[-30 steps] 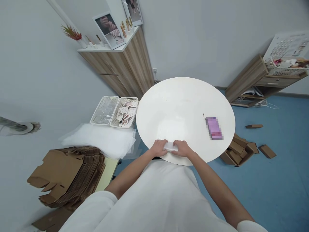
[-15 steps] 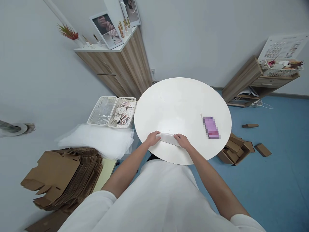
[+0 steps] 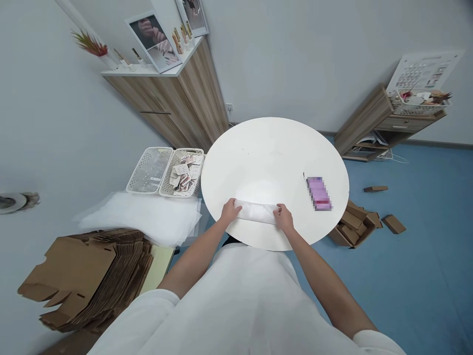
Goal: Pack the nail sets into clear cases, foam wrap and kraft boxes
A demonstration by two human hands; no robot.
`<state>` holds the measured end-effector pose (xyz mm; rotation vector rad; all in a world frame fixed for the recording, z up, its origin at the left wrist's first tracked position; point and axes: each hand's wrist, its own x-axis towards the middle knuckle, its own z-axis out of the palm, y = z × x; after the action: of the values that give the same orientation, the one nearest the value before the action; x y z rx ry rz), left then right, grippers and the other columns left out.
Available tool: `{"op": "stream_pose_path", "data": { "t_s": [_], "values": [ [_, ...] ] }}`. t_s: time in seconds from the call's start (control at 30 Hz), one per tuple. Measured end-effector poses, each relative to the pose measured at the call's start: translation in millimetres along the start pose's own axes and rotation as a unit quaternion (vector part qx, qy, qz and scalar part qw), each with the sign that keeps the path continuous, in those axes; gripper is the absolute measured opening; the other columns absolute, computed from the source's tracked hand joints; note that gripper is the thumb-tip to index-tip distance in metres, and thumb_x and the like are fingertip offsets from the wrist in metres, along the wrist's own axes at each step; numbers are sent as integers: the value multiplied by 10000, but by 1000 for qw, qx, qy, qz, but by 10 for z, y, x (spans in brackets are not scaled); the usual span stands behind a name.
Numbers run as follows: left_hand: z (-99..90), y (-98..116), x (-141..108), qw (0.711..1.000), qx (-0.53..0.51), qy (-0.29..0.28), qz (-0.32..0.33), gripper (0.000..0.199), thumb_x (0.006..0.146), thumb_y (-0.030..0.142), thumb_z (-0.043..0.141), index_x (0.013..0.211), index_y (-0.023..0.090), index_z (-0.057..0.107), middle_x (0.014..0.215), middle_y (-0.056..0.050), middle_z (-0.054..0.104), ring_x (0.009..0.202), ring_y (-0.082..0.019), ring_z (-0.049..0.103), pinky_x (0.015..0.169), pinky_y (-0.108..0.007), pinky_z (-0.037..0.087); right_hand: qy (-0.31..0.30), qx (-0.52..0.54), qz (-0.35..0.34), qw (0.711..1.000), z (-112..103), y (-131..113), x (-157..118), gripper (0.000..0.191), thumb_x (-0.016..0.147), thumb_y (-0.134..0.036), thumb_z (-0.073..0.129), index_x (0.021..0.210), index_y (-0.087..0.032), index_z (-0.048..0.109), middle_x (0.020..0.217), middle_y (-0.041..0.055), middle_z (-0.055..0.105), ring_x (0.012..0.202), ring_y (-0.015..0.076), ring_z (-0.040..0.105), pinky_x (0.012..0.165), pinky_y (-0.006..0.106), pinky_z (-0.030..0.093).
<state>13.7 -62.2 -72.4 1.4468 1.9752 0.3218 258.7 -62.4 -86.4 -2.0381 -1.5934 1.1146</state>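
Note:
A folded, slightly see-through white packing sheet lies as a long flat bundle near the front edge of the round white table. My left hand grips its left end, fingers curled over it. At the other end, my right hand pinches the bundle between thumb and fingers. Whether anything is wrapped inside cannot be seen. To the right on the tabletop rests a blurred purple rectangular object.
Left of the table are a stack of white sheets, flattened cardboard boxes and a white basket of small printed cards. Right, on the blue floor, stands an open carton of small boxes. A wooden cabinet stands behind.
The bundle has turned to show a broader, flatter face. My right hand has shifted from lying over its end to pinching it. The view has moved slightly.

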Motion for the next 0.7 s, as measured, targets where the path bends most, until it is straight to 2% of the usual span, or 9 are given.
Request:
{"op": "stream_pose_path", "data": {
  "t_s": [0.07, 0.17, 0.23, 0.33, 0.4, 0.57, 0.63, 0.7],
  "values": [
    [-7, 18, -56, 998, 26, 48, 24, 457, 756, 287, 534, 1165, 144, 387, 1127, -123, 493, 1040, -240, 479, 828, -333, 396, 33, 23, -8, 999, 36, 38, -61, 489, 748, -339, 442, 1208, -183, 395, 1069, 94, 527, 904, 209, 544, 775, 325, 429],
    [0, 89, -199, 984, 97, 82, 122, 496, 767, 268, 500, 1231, 187, 344, 1265, -121, 389, 1175, -260, 359, 927, -390, 328, 68, 91, 6, 993, 147, 134, -232, 584, 727, -364, 476, 1255, -165, 327, 1195, 142, 441, 1049, 245, 485, 841, 352, 421],
    [48, 150, -313, 967, 133, 44, 211, 467, 781, 278, 474, 1230, 225, 359, 1303, -99, 364, 1209, -256, 317, 964, -408, 282, 63, 165, 49, 983, 252, 203, -367, 610, 728, -370, 483, 1273, -179, 288, 1203, 153, 432, 1052, 249, 493, 815, 352, 444],
    [182, 213, -453, 934, 178, -36, 307, 484, 750, 281, 511, 1217, 259, 383, 1328, -75, 352, 1223, -257, 297, 985, -412, 246, 7, 232, 110, 966, 382, 224, -495, 634, 753, -388, 453, 1305, -218, 191, 1187, 142, 444, 988, 232, 542, 720, 335, 489],
    [270, 220, -504, 930, 202, -54, 302, 523, 737, 284, 526, 1234, 260, 366, 1339, -81, 341, 1214, -269, 304, 975, -427, 249, -20, 233, 126, 964, 412, 148, -499, 658, 773, -397, 424, 1324, -217, 114, 1219, 149, 415, 1013, 220, 538, 703, 312, 499],
    [358, 174, -526, 927, 233, -65, 288, 604, 734, 276, 537, 1291, 275, 303, 1372, -95, 291, 1212, -289, 302, 967, -444, 242, 31, 320, 178, 930, 354, -151, -316, 852, 657, -413, 585, 1328, -208, 100, 1348, 170, 244, 1126, 248, 457, 728, 300, 508],
    [364, 165, -529, 926, 236, -70, 286, 629, 733, 286, 549, 1302, 302, 283, 1386, -89, 266, 1214, -298, 298, 968, -457, 232, 36, 344, 184, 920, 337, -212, -241, 902, 617, -406, 629, 1328, -205, 111, 1344, 176, 263, 1123, 261, 457, 733, 315, 508],
    [374, 165, -544, 927, 241, -73, 277, 661, 728, 302, 564, 1313, 325, 258, 1403, -84, 233, 1225, -311, 279, 971, -474, 219, 25, 352, 175, 919, 327, -231, -192, 851, 614, -371, 635, 1309, -199, 175, 1289, 168, 368, 1080, 256, 493, 715, 317, 509]
  ]
}}
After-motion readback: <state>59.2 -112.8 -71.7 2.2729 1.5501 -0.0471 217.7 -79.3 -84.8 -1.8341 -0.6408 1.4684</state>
